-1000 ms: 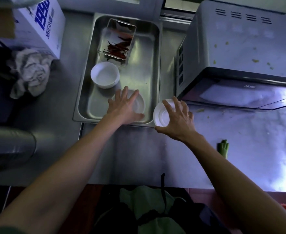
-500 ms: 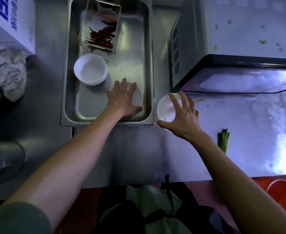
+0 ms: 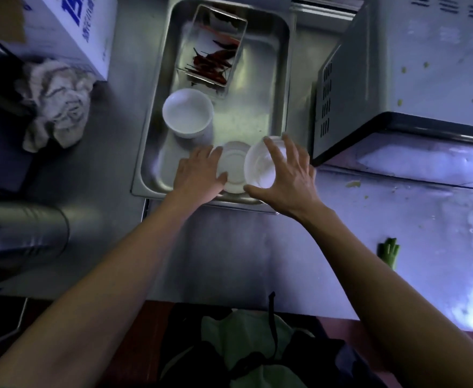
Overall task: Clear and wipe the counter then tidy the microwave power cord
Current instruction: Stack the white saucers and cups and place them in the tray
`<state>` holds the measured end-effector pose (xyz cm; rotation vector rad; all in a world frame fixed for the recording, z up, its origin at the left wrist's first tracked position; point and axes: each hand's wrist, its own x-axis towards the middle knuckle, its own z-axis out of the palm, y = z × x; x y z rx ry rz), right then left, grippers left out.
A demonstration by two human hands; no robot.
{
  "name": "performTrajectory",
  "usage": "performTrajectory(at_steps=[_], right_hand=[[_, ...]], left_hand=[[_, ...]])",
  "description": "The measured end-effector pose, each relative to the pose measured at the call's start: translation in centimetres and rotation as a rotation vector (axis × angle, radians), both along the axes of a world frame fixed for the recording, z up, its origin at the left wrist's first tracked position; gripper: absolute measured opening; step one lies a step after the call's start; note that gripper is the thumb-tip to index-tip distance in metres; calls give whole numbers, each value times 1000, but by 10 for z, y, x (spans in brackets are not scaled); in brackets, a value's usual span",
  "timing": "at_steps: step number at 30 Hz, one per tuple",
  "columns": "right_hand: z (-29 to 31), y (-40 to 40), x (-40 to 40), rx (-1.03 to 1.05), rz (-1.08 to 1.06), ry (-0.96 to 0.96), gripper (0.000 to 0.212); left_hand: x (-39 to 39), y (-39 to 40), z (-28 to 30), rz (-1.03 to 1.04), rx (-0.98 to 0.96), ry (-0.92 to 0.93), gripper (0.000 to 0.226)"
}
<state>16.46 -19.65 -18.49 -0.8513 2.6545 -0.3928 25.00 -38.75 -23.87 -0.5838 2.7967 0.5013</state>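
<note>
The right hand (image 3: 287, 179) grips a small white bowl (image 3: 259, 167) from above, fingers curled round its rim, holding it over the near right corner of the steel tray (image 3: 281, 79). The left hand (image 3: 199, 176) lies flat with straight fingers on the tray floor, touching a white saucer (image 3: 233, 170) at its 9 o'clock edge. Another bowl (image 3: 187, 113) sits at the saucer's 11 o'clock, with a chilli container (image 3: 211, 47) beyond. The microwave (image 3: 397, 65) stands at the tray's 3 o'clock on the counter (image 3: 229, 247). A rag (image 3: 56, 105) lies at the tray's 9 o'clock, and a green scrap (image 3: 389, 249) at 4 o'clock.
</note>
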Motion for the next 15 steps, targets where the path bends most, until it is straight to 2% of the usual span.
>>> performTrajectory(at_steps=[8, 15], right_hand=[[-46, -72, -6, 100, 177, -13, 110], [-75, -91, -6, 214, 233, -62, 110]], left_hand=[[53, -29, 16, 167, 29, 79, 55], [76, -33, 16, 232, 52, 87, 53]])
